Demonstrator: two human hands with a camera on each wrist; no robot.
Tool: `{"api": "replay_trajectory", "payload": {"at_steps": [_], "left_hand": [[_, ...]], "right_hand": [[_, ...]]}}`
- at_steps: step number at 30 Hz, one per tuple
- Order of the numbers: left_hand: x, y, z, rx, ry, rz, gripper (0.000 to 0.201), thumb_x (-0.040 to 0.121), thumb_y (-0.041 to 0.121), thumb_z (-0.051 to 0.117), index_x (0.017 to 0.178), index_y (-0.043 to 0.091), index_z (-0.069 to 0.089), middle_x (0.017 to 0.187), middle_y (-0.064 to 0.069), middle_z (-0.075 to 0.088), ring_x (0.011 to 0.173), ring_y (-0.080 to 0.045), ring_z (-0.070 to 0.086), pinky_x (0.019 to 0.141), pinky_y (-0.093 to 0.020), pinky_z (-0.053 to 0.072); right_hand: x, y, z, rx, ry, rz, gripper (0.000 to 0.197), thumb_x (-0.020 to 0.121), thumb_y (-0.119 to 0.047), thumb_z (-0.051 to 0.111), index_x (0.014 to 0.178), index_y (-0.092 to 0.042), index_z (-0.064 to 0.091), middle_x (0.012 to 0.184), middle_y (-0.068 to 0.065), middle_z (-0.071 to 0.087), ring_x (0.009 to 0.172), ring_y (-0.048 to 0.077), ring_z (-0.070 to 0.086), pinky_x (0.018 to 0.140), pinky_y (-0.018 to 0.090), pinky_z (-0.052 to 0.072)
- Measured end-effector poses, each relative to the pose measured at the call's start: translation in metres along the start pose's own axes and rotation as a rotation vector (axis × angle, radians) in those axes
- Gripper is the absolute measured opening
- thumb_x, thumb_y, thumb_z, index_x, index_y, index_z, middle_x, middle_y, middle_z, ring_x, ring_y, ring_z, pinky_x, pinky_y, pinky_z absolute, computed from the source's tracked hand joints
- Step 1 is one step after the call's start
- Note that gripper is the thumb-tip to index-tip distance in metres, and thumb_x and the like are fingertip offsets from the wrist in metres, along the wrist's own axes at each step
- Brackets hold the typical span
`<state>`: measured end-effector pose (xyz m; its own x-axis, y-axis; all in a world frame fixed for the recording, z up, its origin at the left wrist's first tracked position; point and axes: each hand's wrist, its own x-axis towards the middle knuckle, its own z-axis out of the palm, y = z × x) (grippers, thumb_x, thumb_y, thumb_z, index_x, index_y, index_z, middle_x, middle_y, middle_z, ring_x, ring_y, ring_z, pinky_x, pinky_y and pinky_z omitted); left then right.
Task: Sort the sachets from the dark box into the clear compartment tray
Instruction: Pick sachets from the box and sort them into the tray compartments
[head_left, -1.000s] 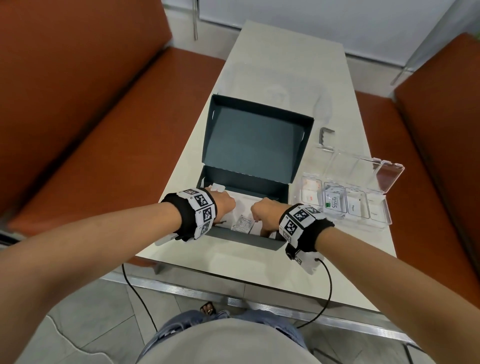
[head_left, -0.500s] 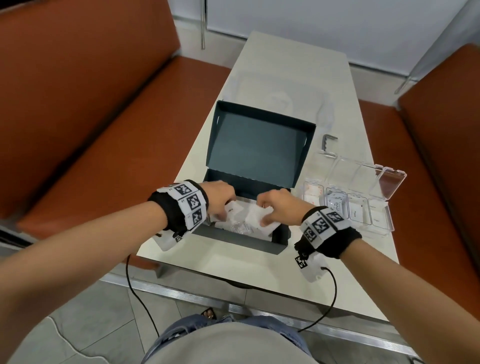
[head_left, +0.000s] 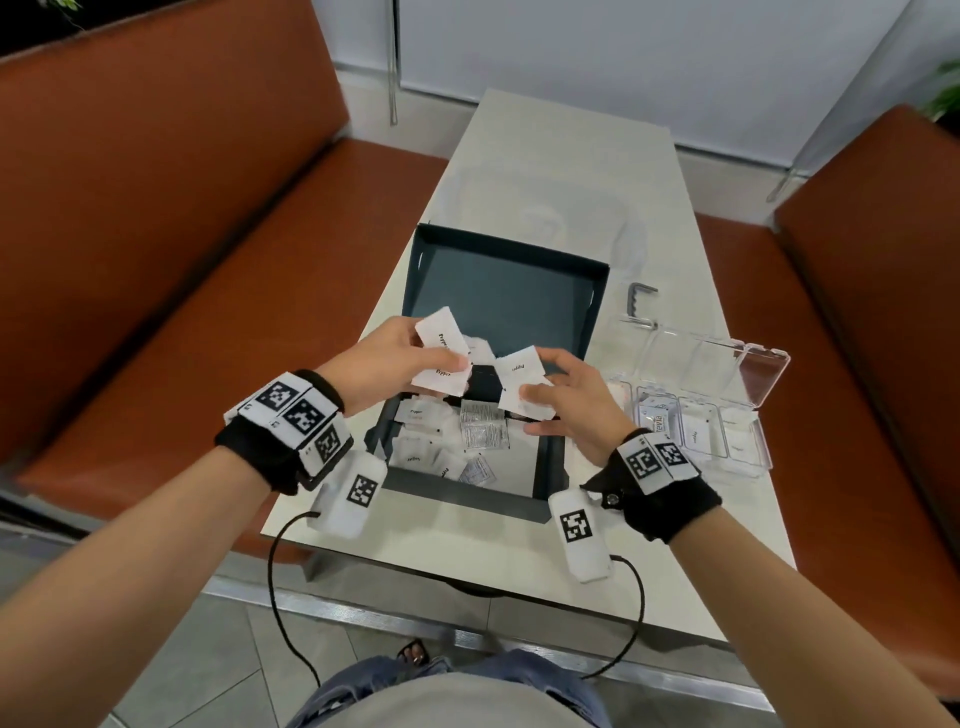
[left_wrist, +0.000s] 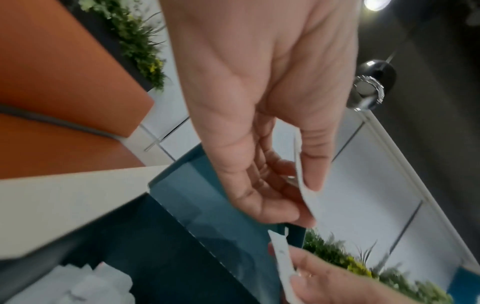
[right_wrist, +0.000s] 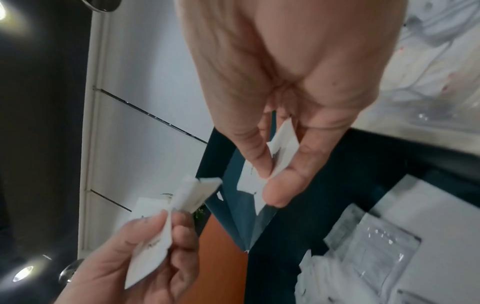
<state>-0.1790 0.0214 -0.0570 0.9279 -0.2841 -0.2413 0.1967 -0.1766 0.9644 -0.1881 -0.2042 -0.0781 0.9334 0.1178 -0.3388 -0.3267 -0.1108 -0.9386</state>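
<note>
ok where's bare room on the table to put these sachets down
Bare table beyond the box lid, and a strip along the near edge before the box. Crowded: box floor's left part, piled with sachets; the tray fills the right side.

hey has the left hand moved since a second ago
Yes. The left hand has lifted out of the dark box and now holds white sachets above it, in front of the raised lid.
</note>
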Motion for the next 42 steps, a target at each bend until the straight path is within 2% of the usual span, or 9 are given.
{"api": "replay_trajectory", "payload": {"at_steps": [5,12,16,18,22,26,32,38,42], "left_hand": [[-0.007,0.004,0.007,-0.188,-0.157,-0.052,0.032,0.088,-0.002,0.06,0.075,0.024,0.075,0.085,-0.002,0.074,0.083,-0.018,0.071,0.067,-0.025,0.056],[-0.004,-0.001,0.014,0.243,-0.139,-0.05,0.01,0.085,0.006,0.06,0.085,0.016,0.063,0.075,0.002,0.064,0.071,-0.014,0.059,0.062,-0.02,0.047],[0.0,-0.003,0.018,0.039,-0.15,-0.114,0.016,0.088,-0.001,0.052,0.098,0.009,0.06,0.088,-0.011,0.072,0.079,-0.025,0.071,0.067,-0.03,0.058],[0.0,-0.003,0.019,-0.17,-0.099,-0.153,0.014,0.088,-0.008,0.043,0.093,0.0,0.053,0.087,-0.021,0.071,0.078,-0.032,0.073,0.057,-0.029,0.057],[0.006,-0.006,0.024,-0.252,0.096,-0.156,0.024,0.08,-0.012,0.03,0.076,-0.004,0.052,0.062,-0.019,0.059,0.043,-0.016,0.055,0.037,-0.019,0.04],[0.02,-0.012,0.036,-0.281,0.184,-0.198,0.041,0.086,-0.011,0.023,0.096,0.006,0.059,0.062,-0.013,0.055,0.042,-0.014,0.049,0.034,-0.017,0.034],[0.027,-0.01,0.059,-0.634,0.18,-0.329,0.039,0.094,0.002,0.033,0.115,0.012,0.063,0.085,-0.014,0.061,0.065,-0.018,0.068,0.052,-0.022,0.056],[0.032,0.001,0.077,-0.826,0.142,-0.358,0.029,0.097,0.025,0.045,0.115,0.006,0.058,0.109,-0.019,0.06,0.069,-0.021,0.065,0.061,-0.028,0.059],[0.034,0.008,0.091,-0.862,0.038,-0.362,0.037,0.096,0.038,0.049,0.114,0.007,0.056,0.104,-0.018,0.063,0.076,-0.021,0.058,0.065,-0.029,0.059]], "right_hand": [[-0.001,-0.004,0.017,0.185,-0.089,0.052,0.021,0.094,0.001,0.049,0.109,-0.005,0.063,0.1,0.012,0.069,0.076,0.021,0.071,0.058,0.027,0.056],[-0.005,-0.015,0.024,0.293,-0.117,0.034,0.018,0.097,-0.02,0.052,0.099,-0.005,0.063,0.101,0.013,0.07,0.082,0.024,0.071,0.068,0.038,0.059],[-0.005,-0.009,0.021,0.109,-0.056,-0.055,0.019,0.091,-0.004,0.061,0.109,0.003,0.061,0.11,0.02,0.067,0.088,0.025,0.069,0.074,0.033,0.059],[-0.006,-0.009,0.015,0.143,0.004,-0.068,0.021,0.091,-0.002,0.06,0.111,0.004,0.061,0.111,0.02,0.066,0.091,0.025,0.068,0.074,0.033,0.058],[-0.006,-0.012,0.005,0.174,0.041,-0.07,0.019,0.092,-0.005,0.06,0.109,0.001,0.062,0.107,0.016,0.068,0.091,0.021,0.068,0.069,0.03,0.056],[-0.004,-0.018,0.005,0.133,0.044,-0.08,0.026,0.092,-0.009,0.06,0.116,0.001,0.061,0.104,0.014,0.067,0.09,0.018,0.064,0.068,0.025,0.051],[-0.001,-0.02,-0.009,0.181,0.067,-0.055,0.02,0.093,-0.01,0.059,0.111,-0.002,0.061,0.098,0.009,0.067,0.088,0.017,0.063,0.062,0.024,0.052],[-0.004,-0.012,-0.033,0.233,0.089,-0.036,0.009,0.093,-0.013,0.059,0.089,-0.004,0.06,0.085,0.005,0.069,0.076,0.013,0.068,0.059,0.027,0.056],[-0.007,-0.012,-0.047,0.212,0.077,-0.072,0.009,0.093,-0.01,0.058,0.094,0.0,0.06,0.092,0.01,0.069,0.082,0.017,0.069,0.066,0.032,0.059]]}}
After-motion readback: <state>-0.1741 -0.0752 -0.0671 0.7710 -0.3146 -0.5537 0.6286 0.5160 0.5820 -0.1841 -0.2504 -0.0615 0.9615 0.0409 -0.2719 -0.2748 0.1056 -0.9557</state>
